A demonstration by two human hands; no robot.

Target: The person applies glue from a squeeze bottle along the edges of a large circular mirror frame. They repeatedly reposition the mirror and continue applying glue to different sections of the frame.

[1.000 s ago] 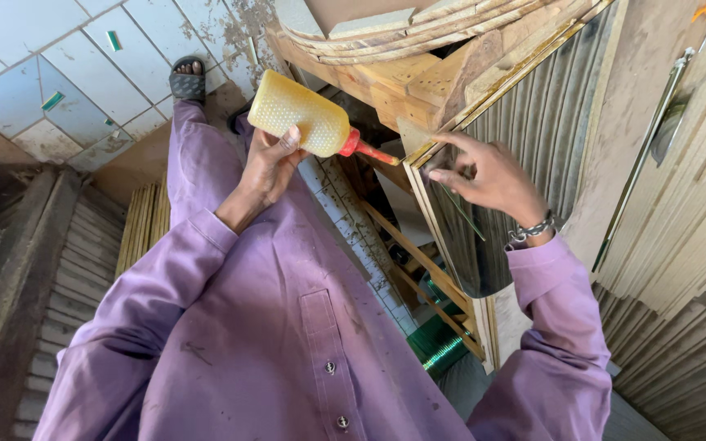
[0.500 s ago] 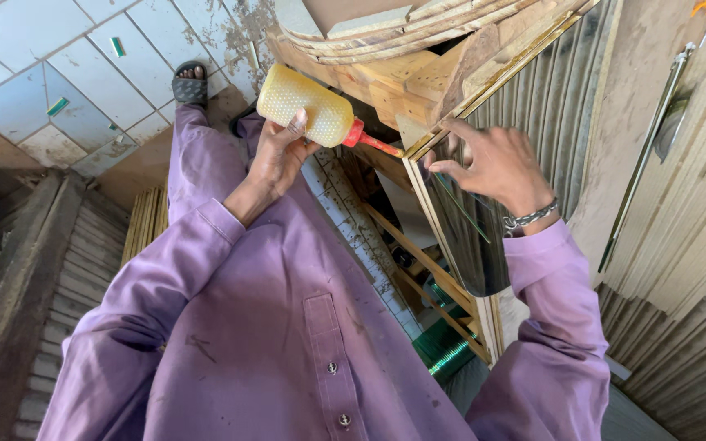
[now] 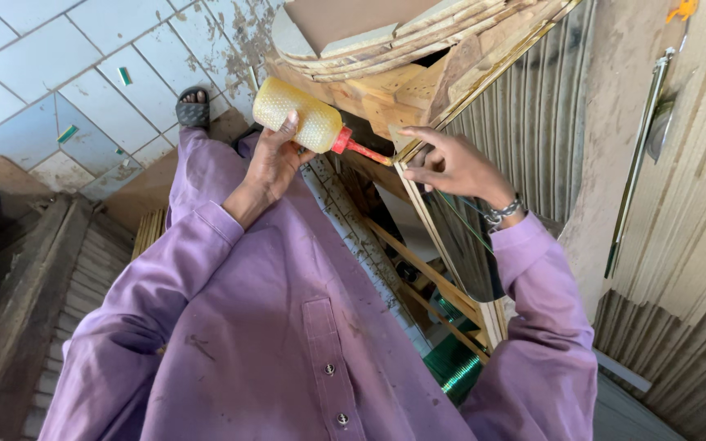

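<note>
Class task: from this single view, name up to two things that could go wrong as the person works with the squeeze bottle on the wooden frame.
1. The right hand has fingers beside the bottle's red nozzle, so whatever it dispenses may get on them.
2. The left hand holds the yellow bottle tilted over the purple shirt; drips might stain it.

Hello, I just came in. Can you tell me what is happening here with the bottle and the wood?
A person in a purple shirt holds a yellow squeeze bottle in the left hand. Its red nozzle points at the edge of a wooden frame. The right hand rests on a thin wooden strip at that edge, close to the nozzle tip. A ribbed panel stands behind the frame.
</note>
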